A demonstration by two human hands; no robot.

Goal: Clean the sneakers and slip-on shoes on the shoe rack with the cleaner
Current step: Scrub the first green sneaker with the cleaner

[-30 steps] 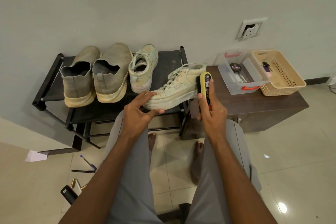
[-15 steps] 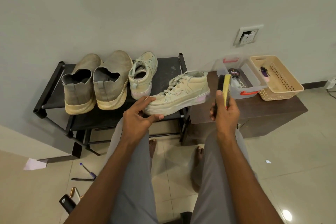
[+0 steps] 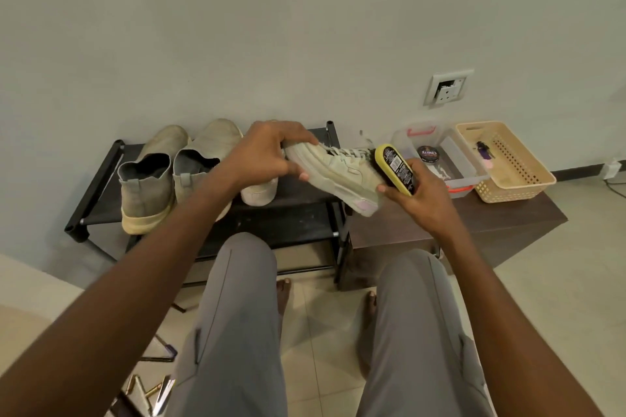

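Note:
My left hand point(image 3: 267, 152) grips the toe of a pale green sneaker point(image 3: 335, 173) and holds it tilted in the air above the black shoe rack point(image 3: 288, 213). My right hand point(image 3: 420, 193) holds a yellow shoe brush point(image 3: 396, 167) with a black label, its bristles against the sneaker's heel side. The second pale sneaker point(image 3: 259, 191) stands on the rack, mostly hidden behind my left hand. Two grey slip-on shoes point(image 3: 149, 186) point(image 3: 203, 156) stand on the rack's left half.
A low brown table point(image 3: 457, 223) right of the rack carries a clear plastic box point(image 3: 450, 159) with a polish tin point(image 3: 427, 153) and a beige basket point(image 3: 504, 162). Pens and small items lie on the tiled floor point(image 3: 149, 386) at lower left. My knees are below.
My left hand has lifted the sneaker off the rack and turned it, toe now to the left. My right hand brought the brush in against its heel side.

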